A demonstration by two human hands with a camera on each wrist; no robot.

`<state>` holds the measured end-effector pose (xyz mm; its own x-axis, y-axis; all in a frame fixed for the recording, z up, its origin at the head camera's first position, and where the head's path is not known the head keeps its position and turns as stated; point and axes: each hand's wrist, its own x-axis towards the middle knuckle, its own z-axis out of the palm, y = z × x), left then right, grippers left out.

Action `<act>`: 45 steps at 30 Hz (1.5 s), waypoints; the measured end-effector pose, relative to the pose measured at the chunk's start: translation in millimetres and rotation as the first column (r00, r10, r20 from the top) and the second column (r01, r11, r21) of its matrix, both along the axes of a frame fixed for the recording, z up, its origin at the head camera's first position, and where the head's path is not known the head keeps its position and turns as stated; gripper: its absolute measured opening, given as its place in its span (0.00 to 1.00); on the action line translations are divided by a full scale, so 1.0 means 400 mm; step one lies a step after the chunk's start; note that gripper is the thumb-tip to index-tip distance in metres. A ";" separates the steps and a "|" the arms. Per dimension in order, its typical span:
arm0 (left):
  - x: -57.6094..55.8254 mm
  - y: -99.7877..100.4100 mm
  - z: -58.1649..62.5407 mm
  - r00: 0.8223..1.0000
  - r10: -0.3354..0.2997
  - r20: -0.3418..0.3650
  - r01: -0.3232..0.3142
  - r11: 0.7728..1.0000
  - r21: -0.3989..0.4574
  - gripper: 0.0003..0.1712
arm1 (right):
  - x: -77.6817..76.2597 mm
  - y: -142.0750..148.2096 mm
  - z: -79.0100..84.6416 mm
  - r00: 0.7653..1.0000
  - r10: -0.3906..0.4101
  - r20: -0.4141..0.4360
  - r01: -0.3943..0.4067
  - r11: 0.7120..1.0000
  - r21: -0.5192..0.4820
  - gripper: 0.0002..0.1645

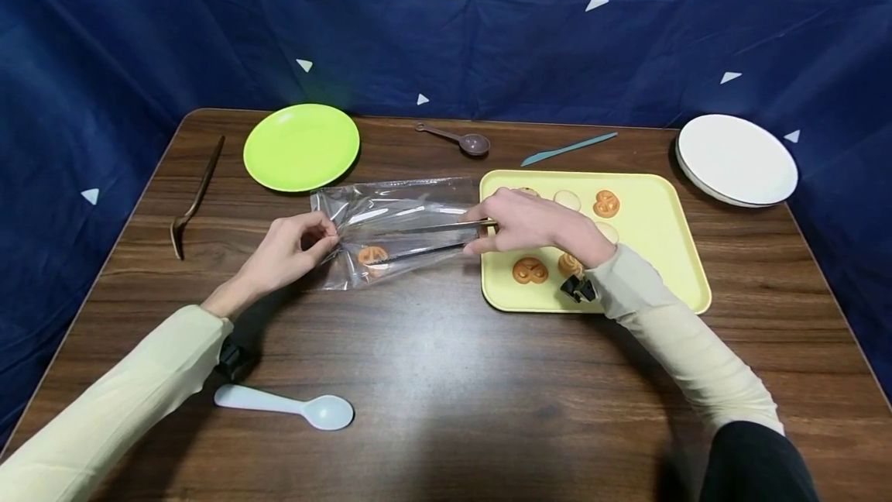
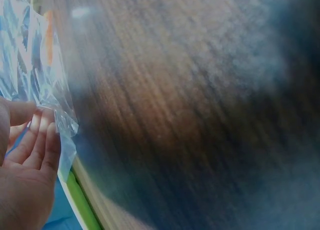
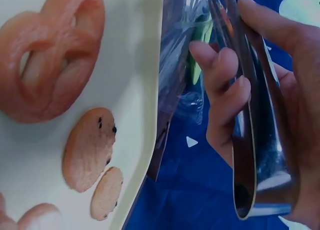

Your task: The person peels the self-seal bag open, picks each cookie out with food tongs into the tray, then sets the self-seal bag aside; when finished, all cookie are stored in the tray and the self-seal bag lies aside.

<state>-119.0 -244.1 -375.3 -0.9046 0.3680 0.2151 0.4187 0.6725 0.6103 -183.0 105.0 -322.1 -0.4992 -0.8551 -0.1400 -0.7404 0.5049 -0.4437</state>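
Note:
My left hand (image 1: 293,250) pinches the left edge of a clear plastic bag (image 1: 418,196) between thumb and fingers. In the left wrist view, the bag's crumpled plastic (image 2: 37,64) bunches above the fingertips. My right hand (image 1: 526,223) holds metal tongs (image 3: 265,155), their two arms reaching leftward into the bag. A pretzel-shaped cookie (image 1: 372,256) lies inside the bag near the tong tips; whether the tips touch it I cannot tell. Beneath my right hand is a pale yellow tray (image 1: 655,231) with several cookies, among them another pretzel-shaped cookie (image 1: 530,270) at its front left.
A green plate (image 1: 302,147) stands behind the bag, and white plates (image 1: 737,157) are at back right. Along the back lie a brown measuring spoon (image 1: 474,145) and a blue knife (image 1: 567,149). A brown fork (image 1: 197,196) is at left, a white spoon (image 1: 327,412) in front.

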 end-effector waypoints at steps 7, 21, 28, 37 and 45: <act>-0.001 0.001 -0.001 1.000 -0.001 -0.010 0.001 1.000 -0.002 0.06 | 0.015 -0.016 0.009 0.997 0.031 0.064 -0.034 0.998 0.044 0.14; 0.000 0.001 -0.002 1.000 -0.008 -0.014 0.008 1.000 -0.005 0.07 | 0.051 -0.025 0.033 0.997 -0.037 -0.064 0.044 0.992 0.118 0.15; 0.002 0.001 0.000 1.000 -0.029 -0.002 0.029 1.000 0.002 0.07 | 0.043 -0.008 0.023 0.998 -0.024 -0.050 0.027 0.998 0.058 0.14; 0.002 0.006 0.005 0.997 -0.070 -0.016 0.070 0.997 -0.013 0.07 | 0.023 0.023 0.007 1.000 -0.018 0.018 0.018 1.000 0.005 0.18; 0.000 -0.006 0.008 0.997 -0.074 -0.033 0.073 0.997 -0.034 0.07 | 0.012 0.058 0.014 0.989 -0.114 0.097 0.108 0.992 0.061 0.26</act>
<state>-119.0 -246.7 -371.9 -0.8670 0.4409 0.2323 0.4883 0.6585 0.5726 -178.3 128.1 -316.6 -0.5718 -0.7846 -0.2398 -0.6318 0.6076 -0.4814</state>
